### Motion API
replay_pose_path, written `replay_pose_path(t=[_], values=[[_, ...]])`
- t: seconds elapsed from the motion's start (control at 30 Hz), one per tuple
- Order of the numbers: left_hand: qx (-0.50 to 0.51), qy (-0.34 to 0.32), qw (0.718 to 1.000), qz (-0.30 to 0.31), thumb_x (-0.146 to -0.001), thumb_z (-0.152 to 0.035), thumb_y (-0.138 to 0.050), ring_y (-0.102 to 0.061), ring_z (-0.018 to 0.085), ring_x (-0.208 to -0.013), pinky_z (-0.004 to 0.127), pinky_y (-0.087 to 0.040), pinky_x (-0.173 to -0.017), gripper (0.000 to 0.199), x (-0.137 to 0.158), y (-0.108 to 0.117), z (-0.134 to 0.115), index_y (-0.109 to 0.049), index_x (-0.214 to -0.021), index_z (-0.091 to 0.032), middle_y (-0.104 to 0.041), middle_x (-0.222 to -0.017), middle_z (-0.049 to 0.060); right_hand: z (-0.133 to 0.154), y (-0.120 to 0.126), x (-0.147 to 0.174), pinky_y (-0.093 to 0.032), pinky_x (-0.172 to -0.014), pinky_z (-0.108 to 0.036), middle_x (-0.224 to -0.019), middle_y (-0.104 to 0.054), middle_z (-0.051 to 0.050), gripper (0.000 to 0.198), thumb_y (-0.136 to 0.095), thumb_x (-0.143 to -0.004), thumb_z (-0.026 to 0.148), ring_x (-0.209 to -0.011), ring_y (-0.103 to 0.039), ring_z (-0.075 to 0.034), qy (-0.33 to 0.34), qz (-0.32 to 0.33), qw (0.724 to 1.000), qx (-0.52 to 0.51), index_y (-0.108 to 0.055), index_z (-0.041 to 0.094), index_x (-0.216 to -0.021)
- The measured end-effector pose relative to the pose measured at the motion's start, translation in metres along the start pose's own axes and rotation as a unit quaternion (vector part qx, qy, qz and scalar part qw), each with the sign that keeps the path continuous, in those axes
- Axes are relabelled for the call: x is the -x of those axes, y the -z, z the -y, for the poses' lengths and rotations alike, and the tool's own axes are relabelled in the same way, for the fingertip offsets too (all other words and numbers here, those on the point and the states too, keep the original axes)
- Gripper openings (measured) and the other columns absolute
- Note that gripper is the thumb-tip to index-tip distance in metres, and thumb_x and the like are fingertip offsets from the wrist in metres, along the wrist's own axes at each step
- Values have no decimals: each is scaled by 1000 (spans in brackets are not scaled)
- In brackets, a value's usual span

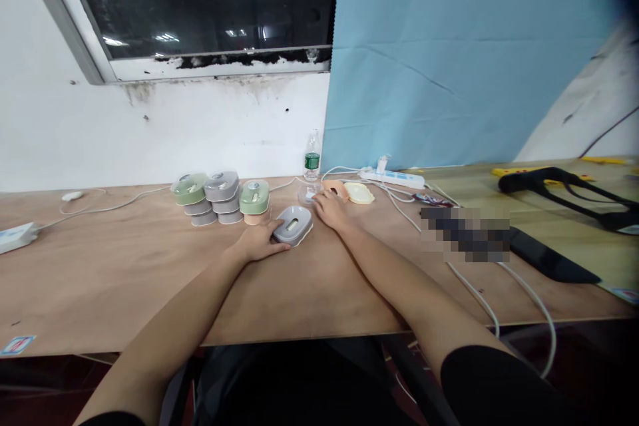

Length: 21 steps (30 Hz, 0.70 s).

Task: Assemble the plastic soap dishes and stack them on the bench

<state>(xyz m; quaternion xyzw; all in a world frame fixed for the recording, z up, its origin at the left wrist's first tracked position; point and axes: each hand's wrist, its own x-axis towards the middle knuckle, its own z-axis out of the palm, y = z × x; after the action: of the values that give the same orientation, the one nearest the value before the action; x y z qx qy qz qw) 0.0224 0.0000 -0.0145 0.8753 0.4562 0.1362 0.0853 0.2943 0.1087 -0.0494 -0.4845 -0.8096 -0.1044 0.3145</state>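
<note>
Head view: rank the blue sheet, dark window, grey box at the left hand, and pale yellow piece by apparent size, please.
Largest to smallest:
1. Blue sheet
2. Dark window
3. Grey box
4. Pale yellow piece

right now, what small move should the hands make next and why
Perhaps close the right hand gently on the clear container: its fingertips look to be right at it, while the left hand lies against the grey box. A narrow pinch seems wiser, since the orange dish sits close by.
</note>
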Motion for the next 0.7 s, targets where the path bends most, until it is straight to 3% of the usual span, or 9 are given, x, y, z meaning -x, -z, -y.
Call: replay_pose_path(t=[0.23,0.43,0.57,0.7], values=[[7,-15,1000,-16,-78,-66,-53,-54,29,-116,38,-44,-94,78,1,-1,3,-39,-139,-20,-54,-133,10,3,2,1,-39,-93,-40,-116,-59,-12,33,-47,-90,29,-107,-51,-27,0,-1,1000,11,-63,19,-117],[10,-25,994,-108,-79,-63,-54,-57,27,-113,37,-46,-93,71,2,2,-1,-45,-135,-21,-57,-128,9,16,16,4,-39,-97,-41,-116,-59,-12,37,-46,-91,33,-112,-50,-27,-2,-73,996,-58,-57,19,-123],[5,-12,980,-198,-79,-59,-59,-56,27,-114,38,-49,-91,74,3,4,-2,-39,-139,-22,-45,-141,11,31,28,7,-43,-91,-38,-106,-63,-10,34,-38,-95,38,-102,-55,-23,42,-105,982,-152,-60,19,-112],[-18,-19,972,-232,-80,-48,-63,-55,26,-116,38,-51,-87,71,3,3,0,-36,-141,-25,-34,-149,11,43,31,9,-46,-83,-36,-97,-64,-9,41,-30,-97,44,-92,-59,-22,46,-156,958,-236,-61,19,-105]])
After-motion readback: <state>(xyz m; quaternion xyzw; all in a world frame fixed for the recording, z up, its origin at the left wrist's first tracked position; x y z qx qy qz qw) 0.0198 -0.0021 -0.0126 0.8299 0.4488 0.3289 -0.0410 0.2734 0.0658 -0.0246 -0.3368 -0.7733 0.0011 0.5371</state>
